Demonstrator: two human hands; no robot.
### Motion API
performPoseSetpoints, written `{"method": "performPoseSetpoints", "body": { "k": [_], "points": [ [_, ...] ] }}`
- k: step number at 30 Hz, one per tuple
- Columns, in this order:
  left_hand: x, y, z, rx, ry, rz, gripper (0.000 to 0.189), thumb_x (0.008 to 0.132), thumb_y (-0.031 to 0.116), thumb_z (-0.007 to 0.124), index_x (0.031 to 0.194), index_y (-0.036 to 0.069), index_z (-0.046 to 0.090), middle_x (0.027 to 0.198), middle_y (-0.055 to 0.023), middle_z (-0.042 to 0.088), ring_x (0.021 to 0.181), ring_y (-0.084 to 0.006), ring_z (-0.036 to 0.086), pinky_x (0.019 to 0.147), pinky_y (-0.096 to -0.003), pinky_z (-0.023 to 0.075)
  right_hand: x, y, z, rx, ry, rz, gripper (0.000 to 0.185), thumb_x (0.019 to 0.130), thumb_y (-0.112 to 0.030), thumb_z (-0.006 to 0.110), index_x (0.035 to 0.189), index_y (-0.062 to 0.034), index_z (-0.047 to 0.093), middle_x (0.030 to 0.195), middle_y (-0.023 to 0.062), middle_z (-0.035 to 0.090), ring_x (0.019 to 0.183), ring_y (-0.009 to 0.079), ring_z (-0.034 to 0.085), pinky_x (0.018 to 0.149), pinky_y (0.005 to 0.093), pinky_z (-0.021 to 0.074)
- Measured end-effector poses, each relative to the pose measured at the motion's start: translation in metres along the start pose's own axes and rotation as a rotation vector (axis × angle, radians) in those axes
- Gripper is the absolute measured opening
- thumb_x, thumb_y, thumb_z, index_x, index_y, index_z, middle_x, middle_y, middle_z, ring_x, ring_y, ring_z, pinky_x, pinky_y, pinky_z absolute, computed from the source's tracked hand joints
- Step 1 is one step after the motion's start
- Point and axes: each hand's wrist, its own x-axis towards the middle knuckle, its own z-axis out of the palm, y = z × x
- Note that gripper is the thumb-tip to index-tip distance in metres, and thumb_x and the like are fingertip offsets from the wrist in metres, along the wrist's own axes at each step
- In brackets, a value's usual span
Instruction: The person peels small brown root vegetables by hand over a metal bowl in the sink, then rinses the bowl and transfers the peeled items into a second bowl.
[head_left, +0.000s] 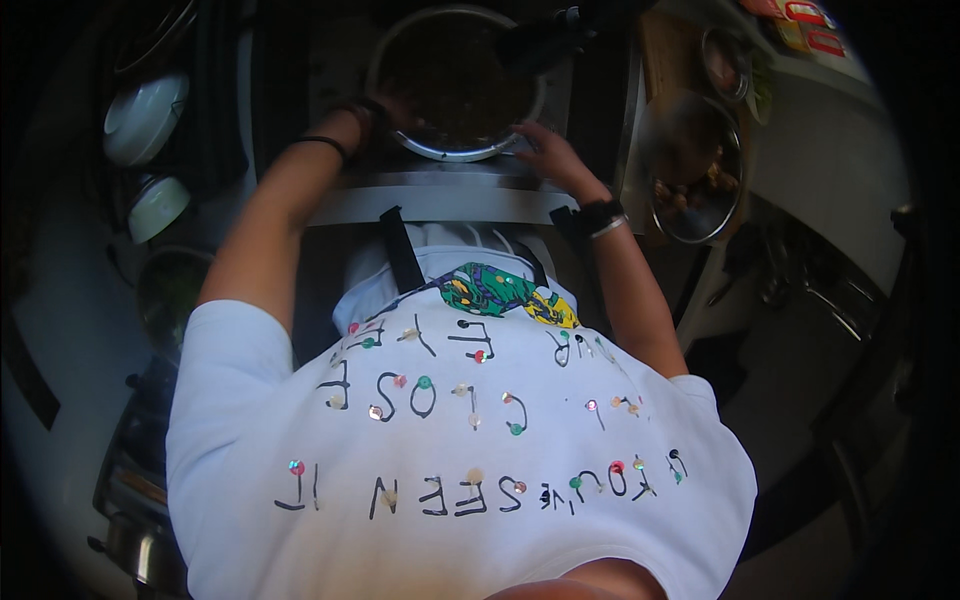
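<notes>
A large round metal pan (465, 155) with dark contents stands on the stove in front of me. At its left rim is my left hand (394, 111), dim and blurred, so its grip is unclear. My right hand (551, 154) is at the pan's lower right rim, fingers curved and apart; whether they touch the rim cannot be told. A dark object (544, 41), perhaps a handle, reaches over the upper right of the pan.
At right, a wooden board (664, 45) bears a metal bowl of food pieces (697, 217) and a smaller bowl (726, 66). White bowls (146, 120) and a pale green-white bowl (159, 208) are at left, above a bowl of greens (171, 289). A pot (142, 544) stands lower left.
</notes>
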Motion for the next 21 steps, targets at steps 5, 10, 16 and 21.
{"method": "performPoseSetpoints", "body": {
  "k": [5, 10, 16, 21],
  "points": [
    [0.003, -0.026, 0.011, -0.693, 0.094, -0.045, 0.049, 0.1, 0.04, 0.043, 0.138, 0.01, 0.046, 0.137, -0.0159, 0.049, 0.126, -0.0314, 0.048, 0.104, -0.045, 0.0396, 0.049, -0.016, 0.03, -0.122, -0.459, 0.075, 0.044, 0.097, -0.033, 0.051, 0.136, -0.0126, 0.049, 0.124, 0.0165, 0.059, 0.116, 0.0303, 0.056, 0.096, 0.0429, 0.0458],
    [-0.019, -0.002, 0.013, -1.013, 0.244, -0.132, 0.042, 0.098, 0.034, 0.049, 0.125, 0.002, 0.056, 0.115, -0.0193, 0.063, 0.104, -0.0308, 0.062, 0.091, -0.0402, 0.049, 0.077, -0.027, 0.067, -0.429, -0.708, -0.131, 0.045, 0.1, -0.041, 0.04, 0.134, -0.0143, 0.05, 0.12, 0.0153, 0.06, 0.106, 0.0291, 0.059, 0.092, 0.0456, 0.0451],
    [-0.065, 0.025, 0.011, -1.108, 0.294, -0.12, 0.04, 0.099, 0.032, 0.047, 0.13, 0.006, 0.054, 0.123, -0.0155, 0.06, 0.114, -0.0272, 0.058, 0.096, -0.0394, 0.0466, 0.07, 0.047, 0.012, 0.364, -0.845, 0.372, 0.046, 0.1, -0.037, 0.042, 0.141, -0.0163, 0.043, 0.142, 0.0128, 0.044, 0.127, 0.0261, 0.046, 0.104, 0.0436, 0.0394],
    [-0.062, 0.042, -0.003, -0.711, -0.151, -0.18, 0.043, 0.099, 0.031, 0.046, 0.135, 0.008, 0.049, 0.132, -0.0161, 0.055, 0.12, -0.0313, 0.054, 0.1, -0.0449, 0.0435, 0.099, 0.071, -0.008, -0.651, -0.69, -0.027, 0.039, 0.1, -0.033, 0.043, 0.135, -0.0183, 0.052, 0.131, 0.0108, 0.056, 0.116, 0.0271, 0.056, 0.101, 0.0426, 0.0423]
  ]
}}
